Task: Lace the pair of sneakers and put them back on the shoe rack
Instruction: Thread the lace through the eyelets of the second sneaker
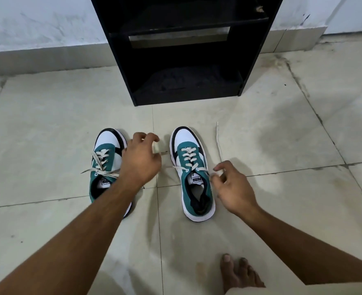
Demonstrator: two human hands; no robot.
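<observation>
Bare toes of one foot (237, 271) rest on the pale tiled floor (48, 128) at the bottom edge, nearest the viewer, with both forearms reaching forward above them. Beyond these, two teal, white and black sneakers stand side by side on the tiles, toes pointing toward a black shoe rack (184, 50) against the wall; the pair is apart from the rack, on the floor in front of its lowest shelf. On the left sneaker (106, 150) the cream laces are threaded but lie loose and splayed over the tongue, one end trailing out to its left. Over that shoe's inner side hangs the left hand (141, 158), its fingers curled and slightly spread above the gap between the shoes; a lace end of the right sneaker (191, 167) lies on the floor just under the fingertips, and whether they pinch it cannot be told. Criss-crossed laces run up the right sneaker's eyelets. Beside its outer edge is the right hand (231, 184), thumb and forefinger drawn narrow around the cream lace right at the top eyelet, the other fingers loosely bent. A thin pale lace end (219, 141) runs from there across the floor toward the rack.
</observation>
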